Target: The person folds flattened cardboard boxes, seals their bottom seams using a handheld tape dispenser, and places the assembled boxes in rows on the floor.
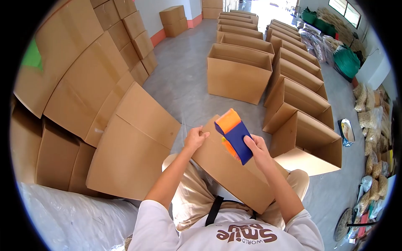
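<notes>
A blue-and-orange tape dispenser (239, 140) is held in my right hand (258, 151), raised above a closed cardboard box (234, 178) that lies across my lap between my knees. My left hand (196, 139) has its fingers curled at the far left edge of this box. A thin, clear, shiny strip shows just beyond those fingers; whether they touch it I cannot tell. On my left a large flattened-looking carton (134, 142) leans close to the box.
Two rows of open-topped cardboard boxes (238, 77) stand ahead and right. Stacked cartons (83, 75) rise on the left, above clear plastic sheeting (75, 217). Filled clear bags (370, 125) line the right wall, near a small open container (346, 132) on the grey floor (180, 83).
</notes>
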Demonstrator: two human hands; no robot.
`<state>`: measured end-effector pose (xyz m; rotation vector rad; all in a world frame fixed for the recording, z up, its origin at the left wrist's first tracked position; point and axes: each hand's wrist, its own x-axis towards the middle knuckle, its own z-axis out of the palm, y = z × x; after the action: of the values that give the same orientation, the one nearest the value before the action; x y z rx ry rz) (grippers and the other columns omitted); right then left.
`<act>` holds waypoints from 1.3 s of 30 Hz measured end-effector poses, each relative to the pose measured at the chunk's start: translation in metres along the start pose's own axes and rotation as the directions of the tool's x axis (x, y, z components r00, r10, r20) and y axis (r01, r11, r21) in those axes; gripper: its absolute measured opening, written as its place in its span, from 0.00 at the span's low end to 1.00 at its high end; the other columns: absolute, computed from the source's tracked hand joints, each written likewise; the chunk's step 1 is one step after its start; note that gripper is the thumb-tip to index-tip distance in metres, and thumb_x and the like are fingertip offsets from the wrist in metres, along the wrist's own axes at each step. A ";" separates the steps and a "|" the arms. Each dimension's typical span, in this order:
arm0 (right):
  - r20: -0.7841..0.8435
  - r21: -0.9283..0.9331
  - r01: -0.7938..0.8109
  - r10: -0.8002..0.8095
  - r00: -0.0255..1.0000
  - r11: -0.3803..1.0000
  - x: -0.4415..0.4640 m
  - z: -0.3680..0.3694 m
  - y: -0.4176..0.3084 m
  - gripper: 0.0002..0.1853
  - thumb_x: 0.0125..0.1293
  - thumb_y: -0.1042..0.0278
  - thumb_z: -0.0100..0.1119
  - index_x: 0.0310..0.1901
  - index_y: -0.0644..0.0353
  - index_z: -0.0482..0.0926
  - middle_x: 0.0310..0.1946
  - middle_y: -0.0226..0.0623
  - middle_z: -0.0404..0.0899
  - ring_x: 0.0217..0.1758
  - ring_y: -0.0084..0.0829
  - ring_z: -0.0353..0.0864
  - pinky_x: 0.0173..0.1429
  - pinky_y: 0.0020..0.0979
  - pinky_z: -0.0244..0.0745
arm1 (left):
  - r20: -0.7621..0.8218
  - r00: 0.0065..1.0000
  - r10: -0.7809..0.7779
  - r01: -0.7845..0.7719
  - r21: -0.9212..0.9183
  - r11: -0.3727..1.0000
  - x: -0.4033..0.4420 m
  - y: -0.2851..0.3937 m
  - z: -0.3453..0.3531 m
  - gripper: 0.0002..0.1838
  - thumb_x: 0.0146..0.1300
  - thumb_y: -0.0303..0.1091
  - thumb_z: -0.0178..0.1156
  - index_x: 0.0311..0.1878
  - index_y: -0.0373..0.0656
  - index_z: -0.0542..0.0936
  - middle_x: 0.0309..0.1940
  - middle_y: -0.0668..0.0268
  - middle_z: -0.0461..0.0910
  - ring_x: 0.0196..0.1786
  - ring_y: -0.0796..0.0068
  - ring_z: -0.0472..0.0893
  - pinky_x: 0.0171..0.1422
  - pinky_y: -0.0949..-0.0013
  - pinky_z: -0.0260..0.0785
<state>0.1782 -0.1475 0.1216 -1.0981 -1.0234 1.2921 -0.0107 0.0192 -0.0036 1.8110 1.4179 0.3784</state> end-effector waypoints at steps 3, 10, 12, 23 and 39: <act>-0.005 -0.133 -0.116 0.116 0.993 0.984 0.025 -0.007 0.042 0.21 0.68 0.52 0.50 0.37 0.66 0.78 0.22 0.31 0.77 0.21 0.19 0.76 0.26 0.21 0.70 | -0.004 1.000 0.006 -0.005 0.107 0.994 0.011 -0.009 0.007 0.29 0.56 0.44 0.61 0.61 0.45 0.72 0.51 0.54 0.77 0.55 0.56 0.76 0.56 0.58 0.67; -0.076 -0.378 -0.041 0.013 0.997 0.925 0.004 -0.016 0.070 0.19 0.67 0.56 0.52 0.38 0.70 0.78 0.22 0.27 0.75 0.25 0.14 0.70 0.29 0.21 0.66 | -0.063 0.997 -0.041 0.050 0.146 0.988 -0.011 0.008 0.012 0.29 0.56 0.44 0.62 0.60 0.43 0.71 0.46 0.51 0.79 0.50 0.51 0.77 0.50 0.54 0.70; -0.100 -0.255 -0.145 0.123 0.987 0.956 -0.002 -0.019 0.069 0.19 0.67 0.57 0.52 0.39 0.69 0.78 0.22 0.27 0.75 0.25 0.13 0.70 0.29 0.20 0.66 | -0.624 0.622 0.473 -0.355 0.314 0.880 0.004 -0.019 0.037 0.24 0.59 0.46 0.59 0.55 0.42 0.75 0.36 0.59 0.82 0.41 0.56 0.80 0.44 0.59 0.72; -0.110 -0.258 -0.131 0.106 0.988 0.957 0.002 -0.012 0.061 0.18 0.66 0.59 0.54 0.41 0.70 0.78 0.24 0.28 0.77 0.25 0.16 0.72 0.30 0.21 0.68 | 0.488 0.864 0.125 0.419 -0.834 0.359 -0.037 0.045 -0.014 0.14 0.60 0.44 0.63 0.32 0.41 0.79 0.26 0.72 0.78 0.28 0.83 0.75 0.35 0.76 0.71; -0.165 -0.488 -0.236 0.177 0.970 0.840 -0.022 -0.023 0.053 0.18 0.62 0.60 0.60 0.39 0.71 0.79 0.24 0.38 0.79 0.24 0.21 0.75 0.30 0.24 0.71 | 0.085 0.993 -0.083 0.109 -0.371 0.922 0.123 -0.117 0.007 0.09 0.54 0.32 0.66 0.26 0.37 0.78 0.17 0.71 0.74 0.20 0.82 0.70 0.24 0.71 0.62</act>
<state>0.1892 -0.1712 0.0663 -1.7055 -1.2199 1.1348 -0.0456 0.1369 -0.1215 1.4252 1.2806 0.4961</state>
